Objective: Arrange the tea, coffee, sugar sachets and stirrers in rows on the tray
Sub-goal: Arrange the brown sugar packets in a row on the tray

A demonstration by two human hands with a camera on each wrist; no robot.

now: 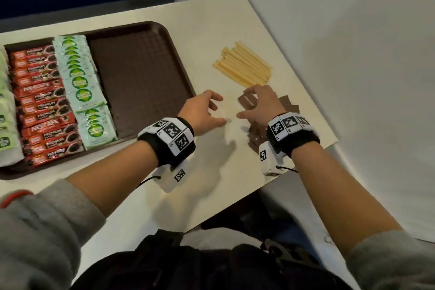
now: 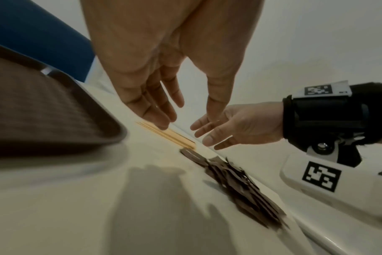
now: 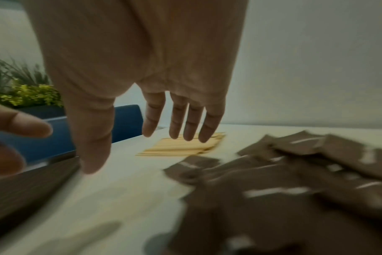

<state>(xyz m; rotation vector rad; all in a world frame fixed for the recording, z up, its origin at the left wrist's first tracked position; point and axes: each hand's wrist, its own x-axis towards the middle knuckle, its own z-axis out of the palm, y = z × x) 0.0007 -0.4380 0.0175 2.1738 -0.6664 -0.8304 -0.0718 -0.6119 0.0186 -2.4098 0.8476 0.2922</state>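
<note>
Tray (image 1: pixel 141 28) sits on the left of the desk (image 1: pixel 211 19). Done so far, judged from the layout: one row of red coffee sticks (image 1: pixel 44 106) and, just right of it, one row of pale green tea sachets (image 1: pixel 82 87), both running far to near. A further pale green row shows at the tray's far-left edge, cropped; contents not readable. The right part of the tray is bare.

Left to do: brown sugar sachets (image 1: pixel 249 101) lie in a loose, overlapping heap on the desk right of the tray, near the desk's right edge (heap partly hidden under the right wrist in the head view). Stirrers (image 1: pixel 242 66) lie in a rough bundle on the desk just beyond the heap, well apart from the tray. Neither group is on the tray yet, so roughly half the task remains.

Left hand (image 1: pixel 204 110): grip wide, fingers spread and relaxed, holding nothing, over bare desk between tray and heap.

Right hand (image 1: pixel 261 103): grip wide, fingers extended downward over the far end of the heap, nothing held; contact with the sachets cannot be told.

Judgement: the step in hand looks like gathering the sugar sachets with both hands for the next row.
</note>
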